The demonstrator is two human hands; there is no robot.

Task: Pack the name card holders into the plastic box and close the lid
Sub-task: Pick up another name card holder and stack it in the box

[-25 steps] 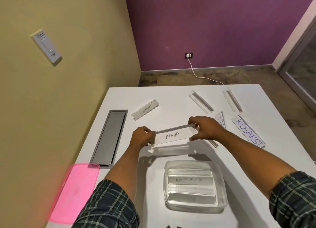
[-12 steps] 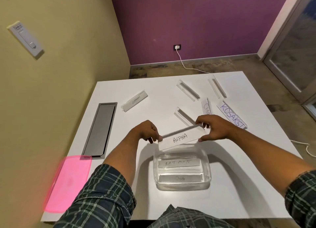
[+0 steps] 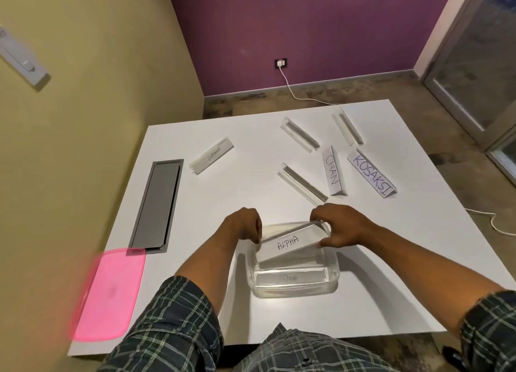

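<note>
Hands, left (image 3: 245,226) and right (image 3: 339,228), pinch the ALPHA holder (image 3: 290,242) by its ends, tilted over the plastic box (image 3: 333,274); level it, then lower behind the DOG holder (image 3: 290,278).

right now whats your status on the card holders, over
Left hand and right hand gripping ALPHA holder by its ends, over open clear box. DOG holder inside. Six holders on the table; pink lid off. Nothing in the way.
</note>
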